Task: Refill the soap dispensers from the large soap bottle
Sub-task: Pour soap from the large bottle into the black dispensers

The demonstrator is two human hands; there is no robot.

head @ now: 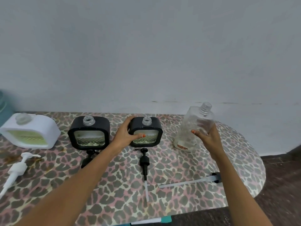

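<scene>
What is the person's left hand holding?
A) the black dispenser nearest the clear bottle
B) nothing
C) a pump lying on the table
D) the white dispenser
A: the left hand grips the black dispenser standing beside the large clear bottle, which the right hand holds.

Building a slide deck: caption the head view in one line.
Left hand holds one open black dispenser; right hand grips the clear bottle.
</scene>
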